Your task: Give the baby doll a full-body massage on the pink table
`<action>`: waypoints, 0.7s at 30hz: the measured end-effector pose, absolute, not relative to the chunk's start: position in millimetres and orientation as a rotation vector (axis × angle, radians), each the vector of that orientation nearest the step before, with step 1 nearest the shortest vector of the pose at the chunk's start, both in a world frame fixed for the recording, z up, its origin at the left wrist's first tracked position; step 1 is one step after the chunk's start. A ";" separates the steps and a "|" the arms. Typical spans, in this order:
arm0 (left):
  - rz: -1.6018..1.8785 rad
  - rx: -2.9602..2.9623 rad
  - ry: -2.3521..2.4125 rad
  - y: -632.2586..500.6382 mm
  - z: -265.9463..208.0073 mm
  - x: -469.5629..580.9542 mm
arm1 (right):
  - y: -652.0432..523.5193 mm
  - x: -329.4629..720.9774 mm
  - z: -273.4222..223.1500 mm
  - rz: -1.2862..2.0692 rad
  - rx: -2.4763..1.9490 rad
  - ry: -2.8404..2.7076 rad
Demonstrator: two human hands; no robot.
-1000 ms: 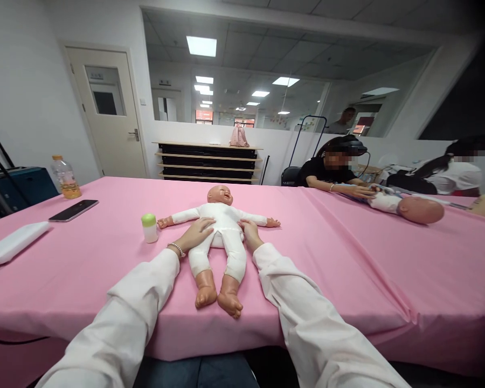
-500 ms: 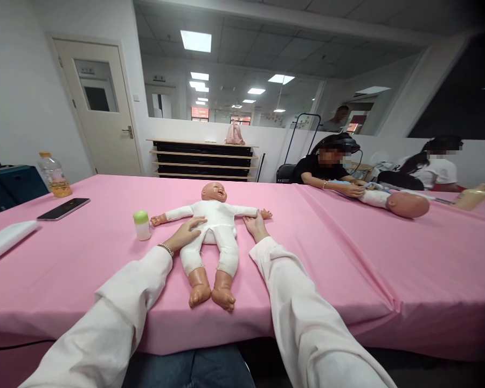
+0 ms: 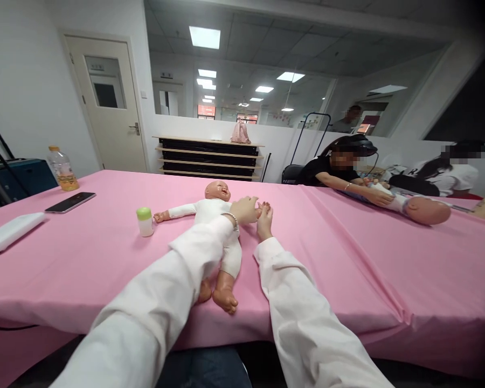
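While the baby doll (image 3: 207,210) lies on its back on the pink-covered bench (image 3: 327,242), head far and feet near, its right-side arm reaches out sideways, across the body's long axis. The doll's hand (image 3: 263,205) at the end of that arm sits at the right hand (image 3: 265,223), the nearer one, whose fingers touch it; whether that grip is closed, I cannot tell. The left hand (image 3: 244,210) bends over the forearm just left of there, its grip also unclear, and its sleeve (image 3: 194,258) crosses the doll's belly and one leg. The feet lie close to the bench's near edge. Left of the doll stands a green-capped bottle (image 3: 145,222), near its other hand; rightward, pink cloth stretches to a second doll (image 3: 426,210), well apart.
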State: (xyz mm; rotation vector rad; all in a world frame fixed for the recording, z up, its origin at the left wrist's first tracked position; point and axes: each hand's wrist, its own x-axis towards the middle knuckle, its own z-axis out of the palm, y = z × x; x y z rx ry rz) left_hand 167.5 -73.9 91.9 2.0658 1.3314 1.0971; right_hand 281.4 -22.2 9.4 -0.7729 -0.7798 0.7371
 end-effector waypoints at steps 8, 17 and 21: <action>1.241 1.910 1.246 -68.2 55.5 199.7 | -42.7 265.3 9.5 0.662 -0.807 -1.021; 1.294 1.798 1.201 -65.0 42.7 189.2 | -50.2 256.7 10.3 0.623 -0.930 -1.138; 1.254 1.789 1.201 -66.5 40.9 188.4 | -48.4 263.8 11.3 0.632 -0.947 -1.074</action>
